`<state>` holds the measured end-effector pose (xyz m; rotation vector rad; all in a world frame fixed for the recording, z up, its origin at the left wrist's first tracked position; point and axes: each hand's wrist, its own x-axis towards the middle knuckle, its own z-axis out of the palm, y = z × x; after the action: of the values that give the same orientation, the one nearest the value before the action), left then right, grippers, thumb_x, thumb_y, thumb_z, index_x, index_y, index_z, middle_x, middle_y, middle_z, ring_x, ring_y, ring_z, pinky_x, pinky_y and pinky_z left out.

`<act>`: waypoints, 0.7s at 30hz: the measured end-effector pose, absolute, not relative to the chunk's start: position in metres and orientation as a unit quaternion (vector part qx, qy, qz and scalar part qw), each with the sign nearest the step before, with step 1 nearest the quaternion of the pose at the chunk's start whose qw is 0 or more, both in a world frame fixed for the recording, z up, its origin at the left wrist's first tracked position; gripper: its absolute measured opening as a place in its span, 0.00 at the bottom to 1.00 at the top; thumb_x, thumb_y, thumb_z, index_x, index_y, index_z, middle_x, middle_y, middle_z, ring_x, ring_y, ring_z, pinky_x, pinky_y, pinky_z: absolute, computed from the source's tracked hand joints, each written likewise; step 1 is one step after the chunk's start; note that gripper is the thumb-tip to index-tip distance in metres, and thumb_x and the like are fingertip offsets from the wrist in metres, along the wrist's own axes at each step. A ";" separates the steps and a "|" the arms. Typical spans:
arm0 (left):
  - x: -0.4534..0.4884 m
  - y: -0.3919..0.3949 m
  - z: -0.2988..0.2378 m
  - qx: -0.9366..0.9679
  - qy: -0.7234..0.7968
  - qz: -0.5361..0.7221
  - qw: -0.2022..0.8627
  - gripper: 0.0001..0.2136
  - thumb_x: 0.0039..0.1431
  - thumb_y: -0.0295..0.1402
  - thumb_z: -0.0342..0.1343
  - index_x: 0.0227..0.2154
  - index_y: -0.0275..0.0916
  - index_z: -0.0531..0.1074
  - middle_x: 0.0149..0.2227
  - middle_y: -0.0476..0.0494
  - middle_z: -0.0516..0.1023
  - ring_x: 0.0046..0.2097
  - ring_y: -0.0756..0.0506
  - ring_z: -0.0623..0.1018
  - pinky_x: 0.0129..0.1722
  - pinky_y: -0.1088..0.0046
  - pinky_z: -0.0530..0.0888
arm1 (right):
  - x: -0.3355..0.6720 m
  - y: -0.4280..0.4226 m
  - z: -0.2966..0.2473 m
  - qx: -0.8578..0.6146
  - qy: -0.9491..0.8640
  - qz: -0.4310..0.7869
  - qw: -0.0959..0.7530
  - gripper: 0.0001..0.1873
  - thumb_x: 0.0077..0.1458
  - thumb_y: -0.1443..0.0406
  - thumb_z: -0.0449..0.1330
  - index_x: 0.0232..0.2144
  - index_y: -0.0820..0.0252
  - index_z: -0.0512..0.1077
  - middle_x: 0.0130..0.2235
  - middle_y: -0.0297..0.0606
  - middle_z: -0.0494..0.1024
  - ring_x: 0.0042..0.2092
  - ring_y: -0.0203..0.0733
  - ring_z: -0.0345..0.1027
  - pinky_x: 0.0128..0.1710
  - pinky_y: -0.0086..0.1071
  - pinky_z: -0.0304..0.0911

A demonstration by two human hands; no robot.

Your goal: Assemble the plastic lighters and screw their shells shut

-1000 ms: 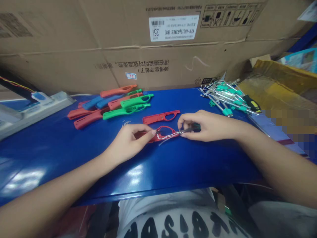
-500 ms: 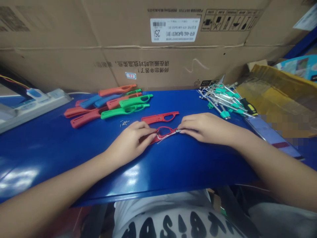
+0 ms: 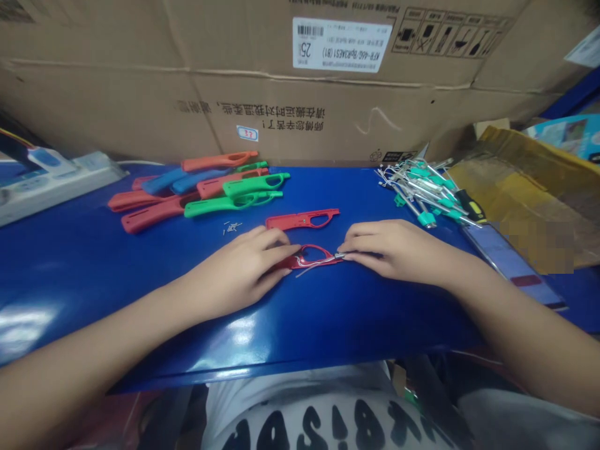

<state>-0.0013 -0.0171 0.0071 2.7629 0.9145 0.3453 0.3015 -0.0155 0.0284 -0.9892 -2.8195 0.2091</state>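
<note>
Left hand (image 3: 248, 265) and right hand (image 3: 391, 253) at either end of a red shell (image 3: 294, 263)

The red shell lies near the middle of the blue table (image 3: 356, 319), between the two hands, its looped part facing away from the person; the left hand pinches its left end between thumb and fingers, covering much of that end; the right hand narrows to a pinch at the other end, thumb and fingertips gripping a small metal piece (image 3: 339, 255) at the shell's tip; thin pale wires (image 3: 309, 269) run along the shell's near side, one loose end sticking out over the table.

Just beyond lies a second red shell (image 3: 284, 222), apart from the first, with its inside facing up; to its left is a small scatter of pins (image 3: 231, 227); farther left rests a heap of red, blue and green handles (image 3: 213, 207), and past that a power strip (image 3: 60, 184).

At the far right is a pile of metal rods (image 3: 415, 181) with green parts; a black-and-yellow tool (image 3: 471, 206) lies against it, near a flat slab (image 3: 509, 253) with a pale face and a yellowish carton (image 3: 510, 178); a large cardboard box (image 3: 140, 106), its print upside down, stands along the back.
</note>
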 end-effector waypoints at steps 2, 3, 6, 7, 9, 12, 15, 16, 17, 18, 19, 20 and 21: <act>-0.001 -0.016 0.006 0.936 0.308 0.125 0.115 0.17 0.71 0.34 0.48 0.58 0.40 0.72 0.52 0.39 0.74 0.51 0.41 0.73 0.54 0.61 0.72 | 0.301 -0.015 0.028 -0.325 -0.939 0.087 0.075 0.11 0.67 0.64 0.56 0.42 0.58 0.79 0.42 0.39 0.80 0.41 0.41 0.75 0.40 0.32 0.65; -0.001 -0.016 0.006 0.935 0.308 0.129 0.120 0.16 0.71 0.34 0.49 0.58 0.40 0.72 0.52 0.39 0.74 0.51 0.41 0.74 0.54 0.61 0.72 | 0.301 -0.015 0.028 -0.324 -0.938 0.096 0.077 0.11 0.67 0.64 0.56 0.41 0.58 0.79 0.42 0.39 0.80 0.41 0.41 0.75 0.40 0.31 0.64; 0.000 -0.016 0.006 0.931 0.312 0.136 0.134 0.16 0.70 0.33 0.50 0.57 0.40 0.73 0.51 0.40 0.74 0.50 0.42 0.74 0.53 0.61 0.73 | 0.300 -0.015 0.030 -0.326 -0.934 0.123 0.079 0.10 0.66 0.65 0.58 0.39 0.58 0.80 0.40 0.39 0.80 0.40 0.40 0.75 0.39 0.31 0.64; 0.001 -0.016 0.006 0.930 0.313 0.137 0.138 0.16 0.70 0.33 0.50 0.57 0.40 0.73 0.51 0.40 0.74 0.50 0.42 0.74 0.53 0.61 0.73 | 0.300 -0.015 0.030 -0.326 -0.932 0.137 0.079 0.10 0.66 0.66 0.58 0.39 0.59 0.80 0.40 0.39 0.80 0.40 0.40 0.74 0.40 0.31 0.64; 0.001 -0.017 0.006 0.928 0.314 0.137 0.144 0.16 0.70 0.33 0.51 0.57 0.40 0.73 0.50 0.40 0.74 0.50 0.42 0.74 0.53 0.61 0.73 | 0.300 -0.014 0.031 -0.320 -0.929 0.168 0.081 0.10 0.66 0.66 0.58 0.39 0.59 0.80 0.40 0.39 0.80 0.40 0.40 0.74 0.40 0.31 0.64; 0.002 -0.017 0.006 0.928 0.312 0.140 0.147 0.16 0.70 0.33 0.51 0.57 0.40 0.73 0.50 0.40 0.74 0.50 0.42 0.74 0.53 0.61 0.73 | 0.301 -0.014 0.030 -0.310 -0.928 0.188 0.089 0.10 0.66 0.66 0.58 0.39 0.60 0.81 0.39 0.39 0.81 0.39 0.39 0.74 0.40 0.31 0.63; 0.002 -0.017 0.005 0.928 0.309 0.147 0.151 0.16 0.70 0.33 0.51 0.56 0.40 0.74 0.50 0.39 0.74 0.49 0.42 0.74 0.52 0.61 0.73 | 0.299 -0.015 0.028 -0.318 -0.930 0.165 0.085 0.10 0.66 0.65 0.59 0.37 0.59 0.80 0.38 0.39 0.81 0.39 0.40 0.74 0.38 0.32 0.61; 0.002 -0.017 0.005 0.927 0.308 0.150 0.153 0.16 0.70 0.33 0.51 0.56 0.40 0.74 0.50 0.39 0.75 0.49 0.42 0.74 0.52 0.61 0.73 | 0.298 -0.016 0.029 -0.326 -0.930 0.153 0.078 0.10 0.66 0.64 0.59 0.37 0.59 0.80 0.38 0.38 0.80 0.39 0.40 0.74 0.37 0.32 0.60; 0.002 -0.017 0.005 0.926 0.308 0.152 0.155 0.16 0.70 0.33 0.51 0.56 0.40 0.74 0.50 0.39 0.75 0.49 0.42 0.74 0.52 0.61 0.73 | 0.296 -0.018 0.029 -0.336 -0.929 0.140 0.069 0.10 0.65 0.64 0.59 0.36 0.59 0.80 0.38 0.37 0.80 0.39 0.40 0.73 0.36 0.32 0.59; 0.002 -0.017 0.005 0.926 0.308 0.154 0.157 0.16 0.70 0.33 0.51 0.56 0.40 0.74 0.49 0.39 0.75 0.49 0.42 0.74 0.52 0.61 0.73 | 0.295 -0.020 0.030 -0.347 -0.928 0.123 0.060 0.10 0.65 0.64 0.59 0.35 0.59 0.80 0.37 0.37 0.80 0.39 0.40 0.73 0.35 0.32 0.58; 0.002 -0.017 0.005 0.925 0.308 0.157 0.158 0.16 0.70 0.33 0.51 0.57 0.40 0.74 0.49 0.39 0.75 0.49 0.42 0.74 0.52 0.61 0.74 | 0.292 -0.022 0.032 -0.360 -0.926 0.102 0.049 0.10 0.66 0.64 0.58 0.35 0.58 0.79 0.36 0.36 0.79 0.38 0.39 0.72 0.34 0.32 0.56; 0.003 -0.017 0.005 0.924 0.309 0.160 0.159 0.16 0.69 0.33 0.51 0.57 0.41 0.74 0.49 0.39 0.75 0.49 0.42 0.74 0.52 0.60 0.74 | 0.290 -0.024 0.033 -0.371 -0.925 0.077 0.036 0.11 0.66 0.65 0.58 0.34 0.58 0.79 0.35 0.36 0.79 0.37 0.39 0.71 0.32 0.32 0.55; 0.003 -0.017 0.004 0.923 0.311 0.162 0.159 0.16 0.69 0.33 0.51 0.56 0.41 0.74 0.49 0.39 0.75 0.49 0.41 0.74 0.52 0.60 0.74 | 0.288 -0.027 0.035 -0.379 -0.924 0.048 0.021 0.11 0.66 0.66 0.57 0.33 0.58 0.79 0.34 0.36 0.79 0.36 0.39 0.70 0.31 0.32 0.53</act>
<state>0.0026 -0.0168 0.0044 2.6387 0.8888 0.4630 0.2876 -0.0267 0.0352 -1.1733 -2.8642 0.1501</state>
